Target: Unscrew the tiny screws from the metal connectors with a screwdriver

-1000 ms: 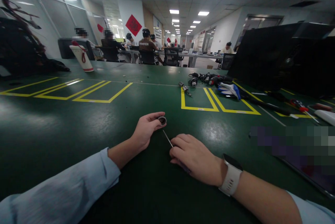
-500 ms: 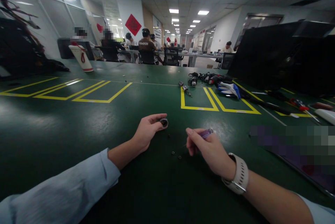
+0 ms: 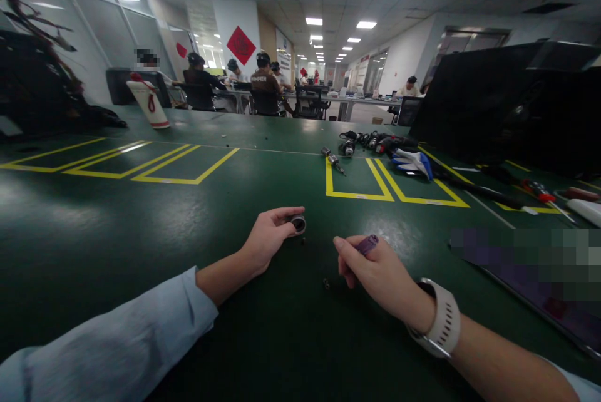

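**A ring-shaped part (image 3: 298, 224) and a purple handle (image 3: 367, 245), each in its own grip**

With the ring-shaped part as dial centre and twelve o'clock pointing away from the wearer, we read one word clearly: "PUMPKIN", across the back of a brown shirt (image 3: 264, 82) between eleven and twelve. The marks on the red diamond (image 3: 241, 46) near eleven, and on the small labels of the yellow outlines, are too small for us to read.

We count three yellow outlines (image 3: 165, 181) toward ten o'clock and two more, the near pair (image 3: 360, 197), toward two; one white cup (image 3: 151, 103) at ten; one metal tool piece (image 3: 333, 161) at one; and one red-handled screwdriver (image 3: 539, 191) at three. At five o'clock we see one small dark piece (image 3: 303, 241) just beside the ring-shaped part and, farther out, small metal bits (image 3: 325, 283) whose number we cannot tell.

The left hand (image 3: 268, 236) pinches the ring-shaped part at the tips of thumb and forefinger, its opening in our view. The right hand (image 3: 369, 264), just past three o'clock, is closed around the purple handle, whose end projects above the fist.
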Available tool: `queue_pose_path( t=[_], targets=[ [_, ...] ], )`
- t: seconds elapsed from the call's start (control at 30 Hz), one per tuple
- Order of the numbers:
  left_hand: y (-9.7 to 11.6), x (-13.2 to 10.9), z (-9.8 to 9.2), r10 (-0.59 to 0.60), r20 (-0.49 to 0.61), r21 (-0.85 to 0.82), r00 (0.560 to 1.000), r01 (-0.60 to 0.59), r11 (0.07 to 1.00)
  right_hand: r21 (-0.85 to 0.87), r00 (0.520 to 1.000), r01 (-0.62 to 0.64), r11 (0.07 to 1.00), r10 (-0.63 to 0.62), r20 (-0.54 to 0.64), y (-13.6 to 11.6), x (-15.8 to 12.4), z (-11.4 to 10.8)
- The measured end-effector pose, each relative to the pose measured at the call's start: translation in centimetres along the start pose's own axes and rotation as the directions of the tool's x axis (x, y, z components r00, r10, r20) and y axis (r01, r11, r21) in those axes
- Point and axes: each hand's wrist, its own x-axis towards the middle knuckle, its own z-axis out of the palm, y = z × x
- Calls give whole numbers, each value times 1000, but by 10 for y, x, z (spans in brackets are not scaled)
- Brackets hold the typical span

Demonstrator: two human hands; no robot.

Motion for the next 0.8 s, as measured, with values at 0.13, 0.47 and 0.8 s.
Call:
queue_pose_path(
  t=[0.13, 0.47, 0.8],
  targets=[
    [1, -2, 1, -10, 15, 2, 1000, 10, 1000, 69, 999, 12, 998, -10, -37, 6, 3, 5],
    [-1, -5, 0, 28, 88, 6, 996, -29, 1000, 116, 941, 317, 941, -297, -160, 9, 1, 8],
    [6, -19, 10, 52, 97, 72, 994, -59, 996, -78, 882, 449, 890, -455, -123, 8, 1, 11]
  ],
)
